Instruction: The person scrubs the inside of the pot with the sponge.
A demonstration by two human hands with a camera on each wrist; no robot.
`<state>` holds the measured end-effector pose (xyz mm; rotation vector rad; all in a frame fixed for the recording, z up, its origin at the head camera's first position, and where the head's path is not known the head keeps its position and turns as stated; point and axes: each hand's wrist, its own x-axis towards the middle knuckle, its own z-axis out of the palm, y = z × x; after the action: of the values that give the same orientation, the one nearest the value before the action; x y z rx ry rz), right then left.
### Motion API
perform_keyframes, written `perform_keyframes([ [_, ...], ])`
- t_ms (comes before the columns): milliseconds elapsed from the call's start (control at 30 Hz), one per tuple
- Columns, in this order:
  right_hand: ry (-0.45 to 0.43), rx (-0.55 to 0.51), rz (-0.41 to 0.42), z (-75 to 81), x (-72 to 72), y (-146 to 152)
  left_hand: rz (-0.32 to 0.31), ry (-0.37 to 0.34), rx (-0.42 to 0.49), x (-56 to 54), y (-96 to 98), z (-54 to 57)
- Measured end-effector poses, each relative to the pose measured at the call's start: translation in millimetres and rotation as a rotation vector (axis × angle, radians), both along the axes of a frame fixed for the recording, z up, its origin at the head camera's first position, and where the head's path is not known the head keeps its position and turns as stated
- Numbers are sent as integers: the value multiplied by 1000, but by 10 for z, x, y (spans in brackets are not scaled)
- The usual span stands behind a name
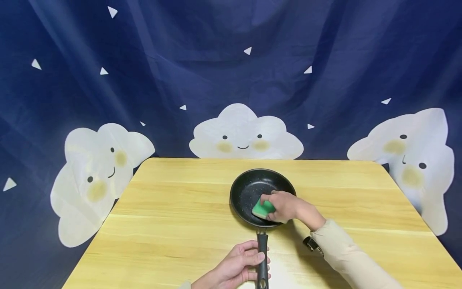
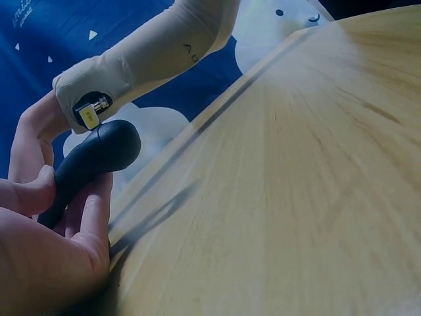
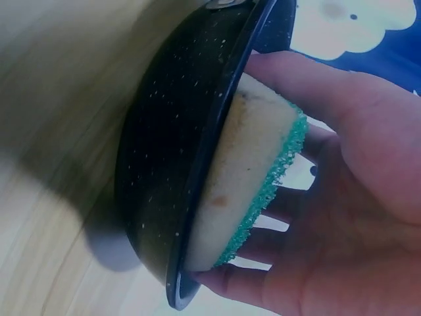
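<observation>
A black speckled frying pan (image 1: 249, 188) shows near the middle of the wooden table in the head view. My left hand (image 1: 240, 263) grips its black handle (image 1: 262, 245), thumb laid across the top; the handle's rounded end (image 2: 118, 146) points toward the left wrist camera. Inside the pan, my right hand (image 1: 286, 206) holds a sponge (image 1: 262, 208) with a green scouring side facing up. The right wrist view shows the sponge's pale, stained foam side (image 3: 240, 171) against the pan's inside, with thumb and fingers at its edges.
The light wooden table (image 1: 173, 212) spreads around the pan. Behind it hangs a dark blue curtain (image 1: 216, 72) with smiling white clouds and small triangles. A dark wrist-worn device (image 1: 312, 245) sits at the right sleeve.
</observation>
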<state>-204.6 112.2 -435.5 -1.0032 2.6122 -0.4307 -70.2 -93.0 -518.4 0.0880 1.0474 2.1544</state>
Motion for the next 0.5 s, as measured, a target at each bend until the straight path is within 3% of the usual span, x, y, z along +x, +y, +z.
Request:
perform_keyframes([
  [500,-77,-149,64,-48,46,-71,-13,1,9,-1,-10,-1],
])
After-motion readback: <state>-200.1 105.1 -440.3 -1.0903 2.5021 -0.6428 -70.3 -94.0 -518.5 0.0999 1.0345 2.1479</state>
